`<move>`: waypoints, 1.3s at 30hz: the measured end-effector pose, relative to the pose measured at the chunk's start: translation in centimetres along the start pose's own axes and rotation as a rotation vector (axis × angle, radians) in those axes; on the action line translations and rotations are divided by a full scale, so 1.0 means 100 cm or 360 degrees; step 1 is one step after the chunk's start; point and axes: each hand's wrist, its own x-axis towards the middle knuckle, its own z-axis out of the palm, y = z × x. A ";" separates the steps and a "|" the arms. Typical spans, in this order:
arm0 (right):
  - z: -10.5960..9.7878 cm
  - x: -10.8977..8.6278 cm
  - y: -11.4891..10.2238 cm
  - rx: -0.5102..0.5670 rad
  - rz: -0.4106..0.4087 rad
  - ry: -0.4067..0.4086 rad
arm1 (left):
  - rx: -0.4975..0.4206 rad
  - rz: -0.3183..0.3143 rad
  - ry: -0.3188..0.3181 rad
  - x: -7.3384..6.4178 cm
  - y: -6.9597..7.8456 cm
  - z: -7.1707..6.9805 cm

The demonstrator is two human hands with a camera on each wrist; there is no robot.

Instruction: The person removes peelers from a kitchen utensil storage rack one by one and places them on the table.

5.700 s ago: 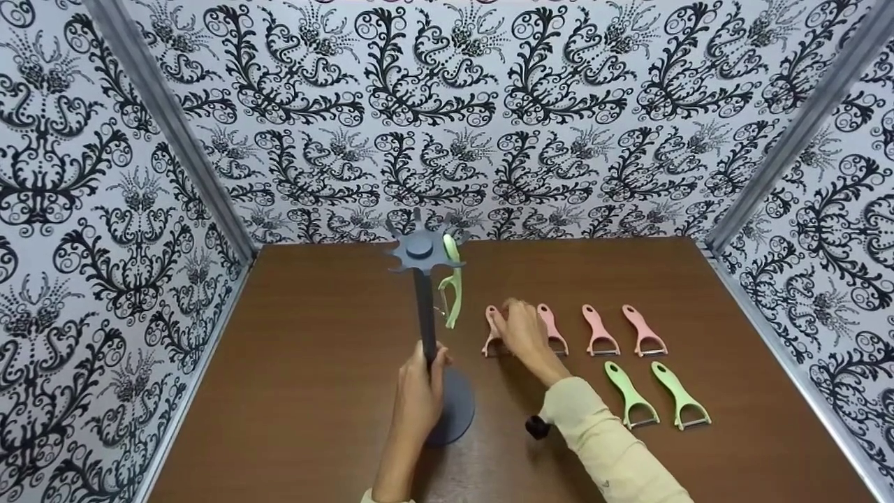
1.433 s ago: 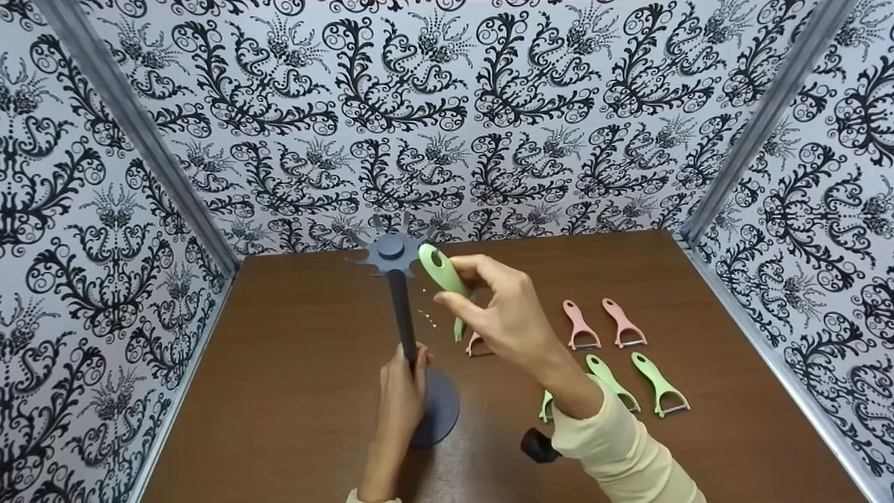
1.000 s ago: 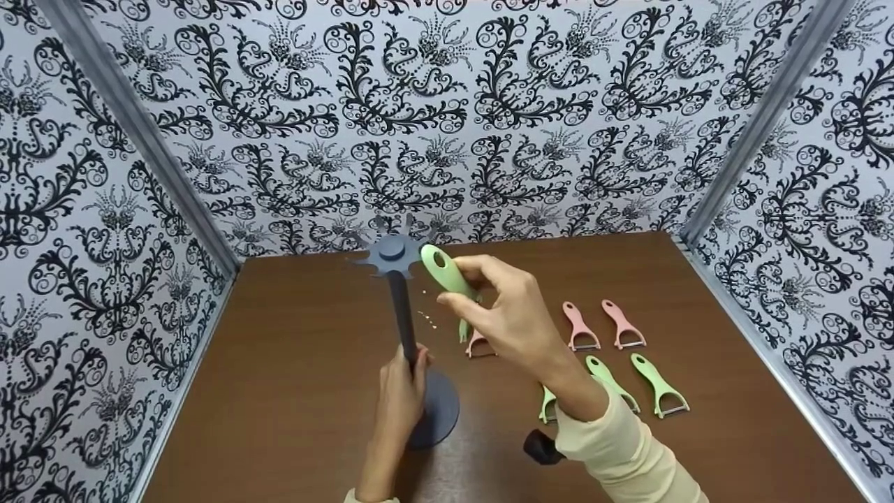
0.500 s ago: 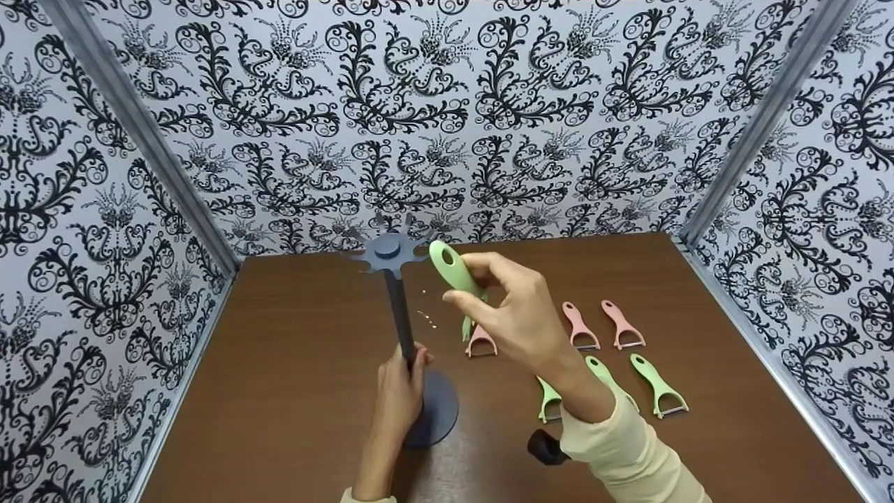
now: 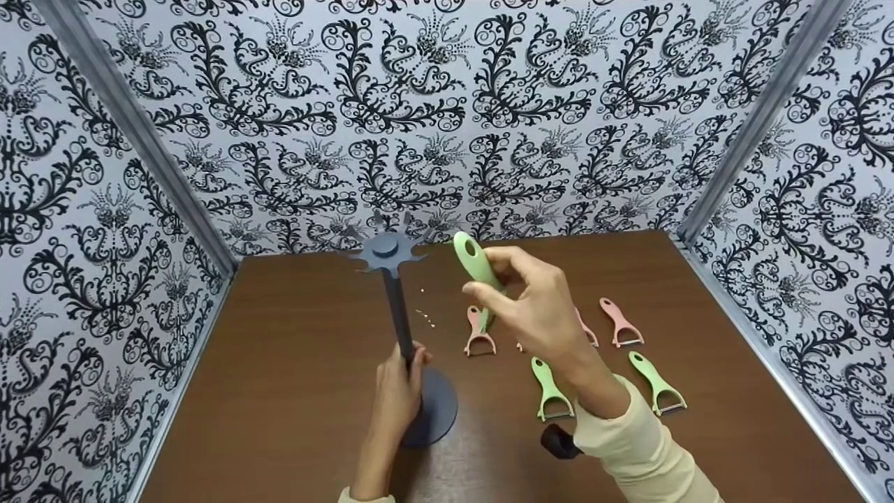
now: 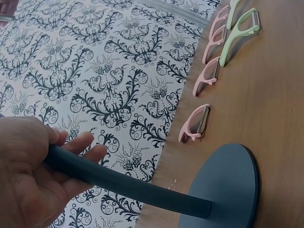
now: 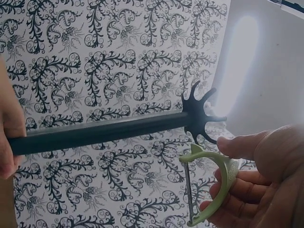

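In the head view my left hand (image 5: 399, 388) grips the dark grey pole of a hook stand (image 5: 396, 307). The stand's top is a ring of curved hooks, bare of peelers, and its round base (image 5: 436, 409) is lower down. My right hand (image 5: 541, 307) pinches a green peeler (image 5: 475, 262) by its handle, just right of the hooks and apart from them. In the right wrist view, the peeler's curved head (image 7: 224, 176) and blade show below the hooks. The left wrist view shows the left hand's fingers (image 6: 78, 142) curled round the pole.
Several pink peelers, among them one at the left (image 5: 480, 335) and one at the right (image 5: 620, 323), lie in a row on the brown table (image 5: 300, 363). Green peelers (image 5: 552, 391) lie nearer; my right arm hides part of this area. Patterned walls (image 5: 433, 140) enclose the table.
Earlier a green peeler hung on the stand while my right hand was at the pink row. Later that hand held a green peeler at the hooks; now it has drawn the peeler away rightward.
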 end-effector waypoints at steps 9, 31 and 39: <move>-0.010 -0.005 0.010 0.0034 0.0172 0.0016 | 0.0003 0.0032 0.0006 0.000 0.000 0.000; -0.020 -0.021 0.040 -0.0123 0.0381 0.0100 | 0.0001 0.0062 0.0010 0.000 -0.002 -0.001; -0.021 -0.026 0.052 -0.0197 0.0425 0.0132 | 0.0004 -0.0003 -0.0011 0.000 -0.001 -0.001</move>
